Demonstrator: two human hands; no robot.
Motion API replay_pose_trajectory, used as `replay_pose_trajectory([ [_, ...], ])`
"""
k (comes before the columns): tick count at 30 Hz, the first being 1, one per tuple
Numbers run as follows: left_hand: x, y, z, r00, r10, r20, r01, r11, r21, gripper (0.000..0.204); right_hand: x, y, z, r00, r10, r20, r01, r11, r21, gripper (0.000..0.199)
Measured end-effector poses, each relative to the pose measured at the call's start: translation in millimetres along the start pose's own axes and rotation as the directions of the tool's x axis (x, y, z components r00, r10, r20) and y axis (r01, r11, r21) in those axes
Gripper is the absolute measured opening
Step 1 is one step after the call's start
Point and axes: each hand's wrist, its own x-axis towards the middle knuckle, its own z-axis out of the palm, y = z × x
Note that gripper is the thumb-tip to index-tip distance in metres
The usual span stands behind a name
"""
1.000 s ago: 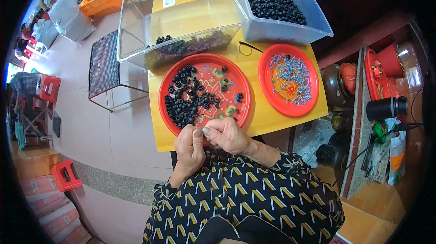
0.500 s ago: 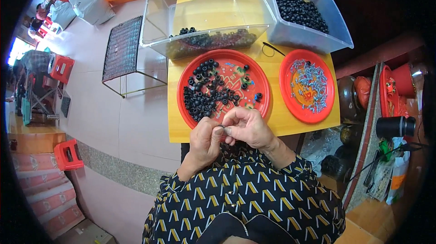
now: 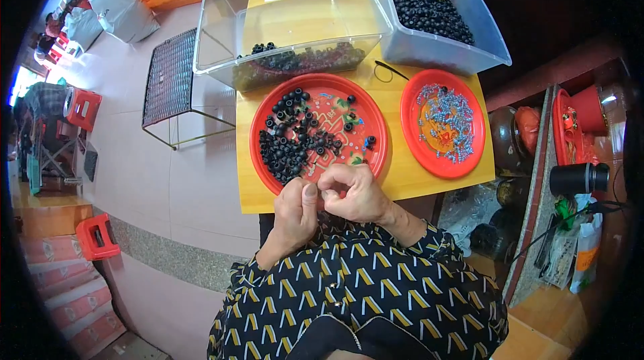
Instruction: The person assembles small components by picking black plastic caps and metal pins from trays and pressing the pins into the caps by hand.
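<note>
My left hand and my right hand meet at the near rim of a large red round tray. Both have their fingers closed, thumbs almost touching; whatever is pinched between them is hidden or too small to name. Small black hollow round parts are heaped on the left side of that tray, with a few scattered at its right. A smaller red plate to the right holds many tiny blue-grey pieces.
Behind the tray stand a clear plastic bin with black parts and a second bin holding more. A thin black loop lies on the yellow table. A woven rack stands left, a black cylinder right.
The whole view has shifted, so the table and trays sit slightly further left. My fingers have curled in more, and the small dark item glimpsed between them is no longer visible.
</note>
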Motion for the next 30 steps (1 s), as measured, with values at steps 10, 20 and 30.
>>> replay_pose_trajectory([
  [10,0.9,-7.1,-17.7,0.814,-0.571,0.104,0.511,0.618,-0.598,0.023,9.4,19.1,-25.7,0.97,-0.218,0.106,0.229,0.68,-0.697,0.006],
  [20,-6.1,-10.0,-27.7,0.753,-0.608,0.249,0.546,0.368,-0.752,0.012,2.6,7.8,-95.8,0.953,-0.209,-0.221,-0.067,0.565,-0.823,0.008],
  [30,-7.5,-11.4,-23.5,0.748,-0.596,0.291,0.549,0.31,-0.776,0.019,-31.7,28.8,-151.5,0.949,-0.091,-0.302,-0.235,0.435,-0.869,0.014],
])
